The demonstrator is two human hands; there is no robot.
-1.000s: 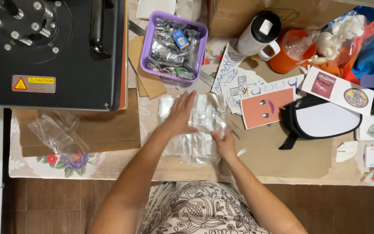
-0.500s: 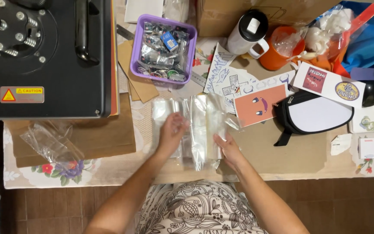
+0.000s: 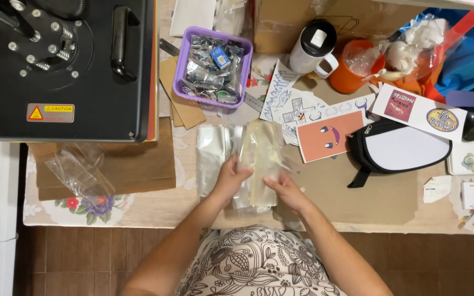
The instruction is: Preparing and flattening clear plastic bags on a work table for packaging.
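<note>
Near the tabletop's front edge: my hands at work
Left hand (image 3: pixel 230 176): fingers closed on clear plastic sleeve stack (image 3: pixel 237 159)
Right hand (image 3: pixel 284 189): fingers pinching the same stack

- Table (image 3: pixel 154 211) wore a floral cloth; brown tile floor (image 3: pixel 83 260) showed below its near edge.
- Black heat press (image 3: pixel 61 68) sat at far left.
- Brown cardboard sheets (image 3: pixel 133 170) lay beside it, a crumpled clear bag (image 3: pixel 80 172) on them.
- Purple tray (image 3: pixel 178 82) stood mid-table.
- White mug (image 3: pixel 311 49), orange cup (image 3: pixel 346 79), black-and-white pouch (image 3: pixel 401 148) and orange card (image 3: pixel 330 137) stood right.
- Stack of clear sleeves (image 3: pixel 212 156) lay at centre.
</note>
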